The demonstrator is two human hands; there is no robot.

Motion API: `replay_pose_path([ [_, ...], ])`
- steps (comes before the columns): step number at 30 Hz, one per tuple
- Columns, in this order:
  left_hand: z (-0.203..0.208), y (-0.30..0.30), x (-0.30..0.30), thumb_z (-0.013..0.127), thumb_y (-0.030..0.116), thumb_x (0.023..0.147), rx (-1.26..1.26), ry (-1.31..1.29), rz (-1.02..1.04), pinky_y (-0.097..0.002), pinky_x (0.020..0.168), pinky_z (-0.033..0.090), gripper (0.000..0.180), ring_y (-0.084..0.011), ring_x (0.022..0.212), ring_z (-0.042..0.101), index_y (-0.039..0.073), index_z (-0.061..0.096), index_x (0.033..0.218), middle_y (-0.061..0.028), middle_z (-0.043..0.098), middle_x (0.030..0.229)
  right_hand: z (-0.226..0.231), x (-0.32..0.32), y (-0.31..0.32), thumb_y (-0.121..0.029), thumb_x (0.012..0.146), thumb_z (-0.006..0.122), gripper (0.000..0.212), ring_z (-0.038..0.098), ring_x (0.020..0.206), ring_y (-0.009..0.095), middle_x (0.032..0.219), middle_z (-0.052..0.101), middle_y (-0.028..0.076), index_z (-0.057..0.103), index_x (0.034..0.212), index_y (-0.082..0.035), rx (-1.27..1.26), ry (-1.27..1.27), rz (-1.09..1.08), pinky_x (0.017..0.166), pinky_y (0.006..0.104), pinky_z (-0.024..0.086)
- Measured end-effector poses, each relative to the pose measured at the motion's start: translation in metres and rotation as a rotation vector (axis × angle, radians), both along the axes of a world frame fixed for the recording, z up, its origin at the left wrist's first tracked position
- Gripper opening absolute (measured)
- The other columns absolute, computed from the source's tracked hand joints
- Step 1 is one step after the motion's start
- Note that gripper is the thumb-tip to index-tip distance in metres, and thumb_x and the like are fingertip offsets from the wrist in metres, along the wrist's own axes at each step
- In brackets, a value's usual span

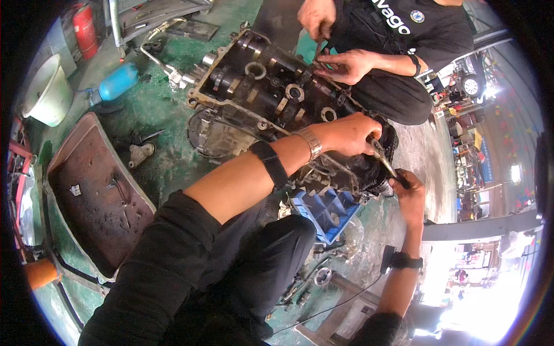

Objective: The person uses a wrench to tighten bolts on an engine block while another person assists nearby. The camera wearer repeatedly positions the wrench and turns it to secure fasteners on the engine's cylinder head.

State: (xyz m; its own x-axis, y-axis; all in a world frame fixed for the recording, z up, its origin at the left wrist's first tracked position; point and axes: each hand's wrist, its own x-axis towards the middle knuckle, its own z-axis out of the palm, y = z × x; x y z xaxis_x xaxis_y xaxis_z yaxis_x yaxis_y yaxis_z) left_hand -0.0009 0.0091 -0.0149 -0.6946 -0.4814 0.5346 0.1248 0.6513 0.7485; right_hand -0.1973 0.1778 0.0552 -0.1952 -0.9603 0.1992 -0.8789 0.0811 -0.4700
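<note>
A dark, oily engine [239, 92] lies across the floor in front of me, its valve side facing up. My left hand [355, 135] reaches over its right end, fingers wrapped round one end of a slim metal bar [382, 157], perhaps a wrench. The other end of this bar is in my right hand [408, 190], closed on it beside the engine's end face. The tip is partly hidden by my fingers. Across the engine, a co-worker's hands [346, 66] work at its far edge, with a small part between the fingers that I cannot make out.
A blue compartment tray [326, 230] sits by my knee, near loose metal parts [323, 277]. A brown tub [57, 170] with oily residue stands at left. Behind it are a white bucket [49, 95], a blue bottle [119, 82] and a red extinguisher [85, 32].
</note>
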Motion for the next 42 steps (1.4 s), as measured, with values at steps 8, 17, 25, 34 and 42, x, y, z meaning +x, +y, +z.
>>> replay_pose_path([
  [8,-0.004,-0.002,-0.002,0.079,0.017,0.07,-0.001,0.052,0.002,-0.041,0.077,0.049,0.035,-0.0351,0.085,0.064,-0.001,0.064,0.096,-0.02,0.066,0.083,-0.001,-0.007,-0.006,-0.004,0.08,0.072,0.02,0.056,0.076,0.011,0.083,0.064,0.005,0.066,0.097,0.004,0.012,-0.069,0.04,0.069,0.0251,0.045],
  [17,0.0,-0.001,0.001,0.08,0.018,0.07,0.025,0.015,0.0,-0.0398,0.078,0.051,0.036,-0.0352,0.086,0.066,-0.002,0.065,0.096,-0.021,0.067,0.086,-0.002,-0.022,-0.015,-0.003,0.078,0.074,0.021,0.056,0.076,0.011,0.083,0.064,0.005,0.067,0.096,0.004,0.056,-0.093,0.054,0.07,0.0247,0.045],
  [25,-0.001,-0.001,-0.001,0.073,0.023,0.077,-0.074,0.01,-0.045,-0.0414,0.087,0.049,0.035,-0.0369,0.097,0.064,0.002,0.069,0.104,-0.0216,0.067,0.099,-0.001,-0.028,-0.014,-0.004,0.08,0.074,0.029,0.058,0.08,0.01,0.088,0.066,0.004,0.064,0.106,0.005,0.087,0.033,0.065,0.074,0.0238,0.048],
  [34,-0.003,-0.004,-0.006,0.074,0.019,0.076,-0.051,-0.044,-0.047,-0.0407,0.089,0.048,0.033,-0.0348,0.099,0.064,0.003,0.07,0.105,-0.021,0.068,0.099,-0.009,0.001,0.006,-0.01,0.077,0.076,0.031,0.062,0.075,0.02,0.085,0.068,0.015,0.063,0.101,0.005,-0.079,0.086,0.013,0.071,0.0321,0.049],
  [42,-0.003,-0.013,-0.012,0.071,0.017,0.078,-0.049,-0.112,-0.097,-0.0382,0.09,0.048,0.032,-0.0326,0.101,0.064,0.003,0.07,0.107,-0.019,0.068,0.103,-0.036,0.049,0.038,-0.011,0.085,0.07,0.021,0.053,0.064,0.012,0.075,0.062,0.004,0.061,0.096,0.004,-0.042,-0.068,-0.081,0.059,0.0274,0.045],
])
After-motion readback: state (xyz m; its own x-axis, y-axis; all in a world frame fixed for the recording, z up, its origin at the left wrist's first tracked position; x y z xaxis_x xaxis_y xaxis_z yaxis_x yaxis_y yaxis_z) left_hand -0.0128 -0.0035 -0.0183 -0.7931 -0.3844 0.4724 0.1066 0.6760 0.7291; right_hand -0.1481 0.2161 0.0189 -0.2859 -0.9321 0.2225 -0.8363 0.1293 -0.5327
